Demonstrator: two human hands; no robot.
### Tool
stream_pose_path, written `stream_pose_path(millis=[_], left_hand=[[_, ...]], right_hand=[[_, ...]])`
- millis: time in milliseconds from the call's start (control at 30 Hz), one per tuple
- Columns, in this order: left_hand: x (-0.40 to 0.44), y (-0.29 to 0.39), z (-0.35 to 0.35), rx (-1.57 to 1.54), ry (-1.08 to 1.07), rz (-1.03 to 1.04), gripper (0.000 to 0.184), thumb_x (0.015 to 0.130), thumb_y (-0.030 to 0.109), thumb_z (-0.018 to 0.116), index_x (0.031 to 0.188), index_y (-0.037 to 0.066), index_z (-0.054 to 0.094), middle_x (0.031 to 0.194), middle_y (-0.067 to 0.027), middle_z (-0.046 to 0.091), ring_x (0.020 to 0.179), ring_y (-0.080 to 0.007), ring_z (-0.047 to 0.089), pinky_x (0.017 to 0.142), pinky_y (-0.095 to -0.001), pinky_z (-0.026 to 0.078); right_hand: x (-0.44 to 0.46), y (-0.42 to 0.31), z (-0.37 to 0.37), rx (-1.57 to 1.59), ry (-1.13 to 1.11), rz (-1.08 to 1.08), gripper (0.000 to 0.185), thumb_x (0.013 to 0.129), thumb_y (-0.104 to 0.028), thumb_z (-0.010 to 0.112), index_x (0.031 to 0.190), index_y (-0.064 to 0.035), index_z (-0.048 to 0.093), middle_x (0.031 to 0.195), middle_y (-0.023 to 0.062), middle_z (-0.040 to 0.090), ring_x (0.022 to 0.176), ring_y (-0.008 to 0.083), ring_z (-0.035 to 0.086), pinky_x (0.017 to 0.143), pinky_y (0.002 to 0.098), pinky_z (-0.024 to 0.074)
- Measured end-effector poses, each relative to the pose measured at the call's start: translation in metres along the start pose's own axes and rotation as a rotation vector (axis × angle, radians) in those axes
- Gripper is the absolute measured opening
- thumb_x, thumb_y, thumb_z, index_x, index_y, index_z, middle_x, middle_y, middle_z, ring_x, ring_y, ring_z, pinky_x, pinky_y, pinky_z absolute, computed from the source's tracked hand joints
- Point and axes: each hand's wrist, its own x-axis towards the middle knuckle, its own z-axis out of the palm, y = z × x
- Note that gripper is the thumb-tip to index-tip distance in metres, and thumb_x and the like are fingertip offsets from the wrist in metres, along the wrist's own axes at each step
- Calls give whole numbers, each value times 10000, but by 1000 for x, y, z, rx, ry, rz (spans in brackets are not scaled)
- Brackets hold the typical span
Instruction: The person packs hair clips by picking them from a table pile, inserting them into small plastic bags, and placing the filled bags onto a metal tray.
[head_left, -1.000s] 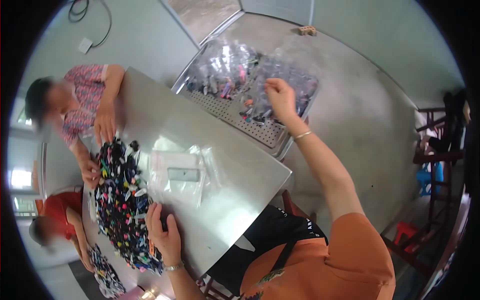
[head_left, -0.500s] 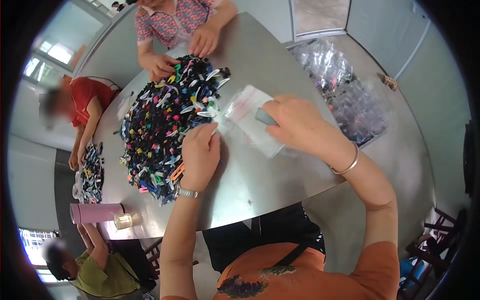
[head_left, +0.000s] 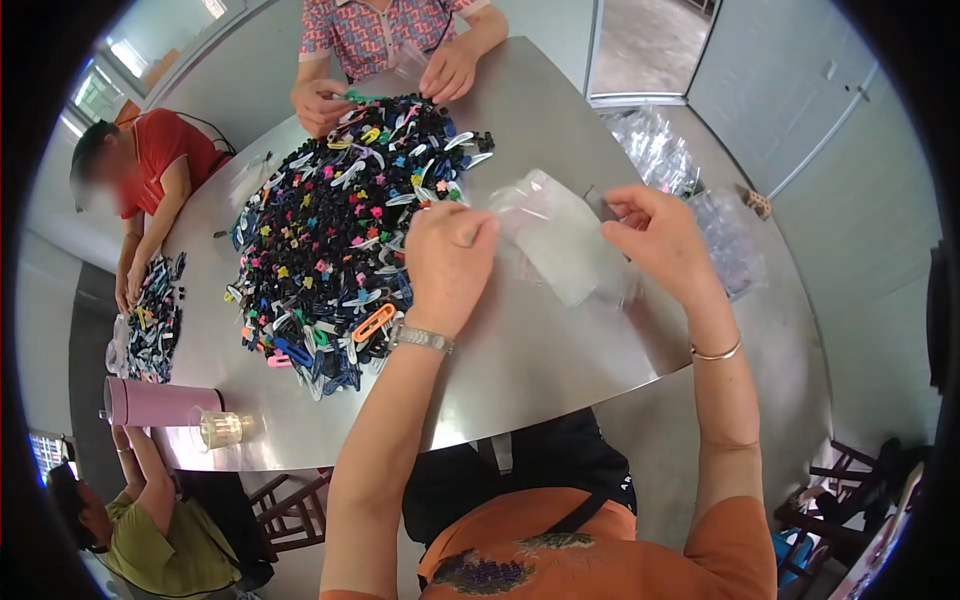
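My left hand (head_left: 448, 262) is closed, its fingertips beside the left edge of a stack of clear plastic bags (head_left: 570, 245); what it pinches is too small to make out. Over the right side of the stack, my right hand (head_left: 660, 240) has its thumb and fingers bent together around a small grey block (head_left: 598, 205), mostly hidden and blurred. Left of my left hand lies a large pile of hair clips (head_left: 320, 240), black, white and coloured, with an orange clip (head_left: 374, 322) near its lower right edge.
The metal table (head_left: 520, 370) bears a pink tumbler (head_left: 165, 402), a clear cup (head_left: 220, 429) and a smaller clip pile (head_left: 153, 325). Across it, a co-worker's hands (head_left: 450, 70) touch the big pile. Two more people sit left. Bagged goods (head_left: 725, 240) stand beyond the right edge.
The view has swung round to the table. My right hand went from the tray of bags to the stack, took hold of the grey block and moved right. My left hand is now nearer the bags.
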Motion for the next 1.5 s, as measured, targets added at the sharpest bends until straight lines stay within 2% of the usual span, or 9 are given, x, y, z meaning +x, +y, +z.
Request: stream_pose_path(millis=[133, 233, 333, 400, 467, 700, 867, 1200, 1500], left_hand=[[3, -14, -26, -85, 66, -127, 160, 801, 207, 680, 839, 55, 710, 815, -70, 642, 779, -232, 588, 725, -349, 471], [2, -14, -46, -683, 23, -527, 213, 845, 230, 667, 875, 20, 689, 753, -20, 615, 687, -143, 566, 660, -284, 458], [0, -22, -61, -1438, -123, -695, 164, 898, 207, 603, 860, 51, 637, 756, 11, 597, 660, -94, 544, 636, -242, 433], [-4, -30, -62, -1542, -117, -719, 172, 911, 216, 583, 864, 56, 626, 773, 9, 596, 679, -104, 552, 640, -255, 443], [-8, -40, -63, -1684, -129, -750, 179, 929, 241, 556, 897, 73, 608, 823, 0, 596, 747, -128, 569, 658, -294, 470], [-13, -56, -78, -1842, -7, -748, 421, 950, 416, 505, 1164, 56, 543, 917, -46, 645, 732, -174, 608, 656, -306, 476], [-15, -61, -66, -1457, 145, -741, 164, 866, 188, 682, 928, 38, 658, 739, 14, 617, 601, -67, 528, 549, -218, 403], [-20, -48, -67, -1356, 303, -737, 160, 834, 167, 721, 892, 40, 642, 692, 14, 589, 572, -64, 499, 527, -203, 377], [-22, -42, -62, -1391, 384, -681, 202, 845, 195, 713, 935, 33, 631, 768, 5, 604, 621, -70, 514, 563, -204, 404]], right_hand=[[8, -6, 21, -169, -75, -111, 302, 726, -104, 643, 999, 24, 637, 840, 155, 647, 751, 252, 629, 701, 336, 503], [17, -10, 45, -444, -174, -254, 366, 731, -114, 674, 1070, 11, 614, 908, 135, 647, 812, 219, 628, 740, 317, 493], [22, -41, 80, -238, 3, -436, 405, 778, -142, 677, 1139, 15, 582, 1001, 113, 646, 886, 212, 618, 785, 315, 487], [30, -59, 102, 394, -41, -114, 401, 814, -138, 674, 1163, 26, 567, 1024, 97, 637, 919, 198, 608, 801, 307, 490], [39, -70, 107, 511, -219, -26, 381, 824, -118, 665, 1163, 26, 568, 1027, 87, 635, 911, 173, 605, 800, 291, 490], [48, -68, 143, 633, -432, 86, 335, 800, -35, 666, 1126, -10, 595, 955, 26, 627, 828, 69, 584, 741, 213, 479], [39, -73, 150, 610, -417, 113, 303, 803, -44, 680, 1094, -17, 599, 899, 10, 612, 807, 67, 580, 721, 210, 479], [21, -67, 159, 834, -459, 305, 136, 830, -112, 698, 885, -65, 583, 769, -1, 596, 654, 73, 528, 586, 194, 430], [10, -71, 165, 1106, -312, 254, 110, 852, -81, 669, 944, -42, 623, 794, 16, 619, 686, 89, 553, 607, 225, 444]])
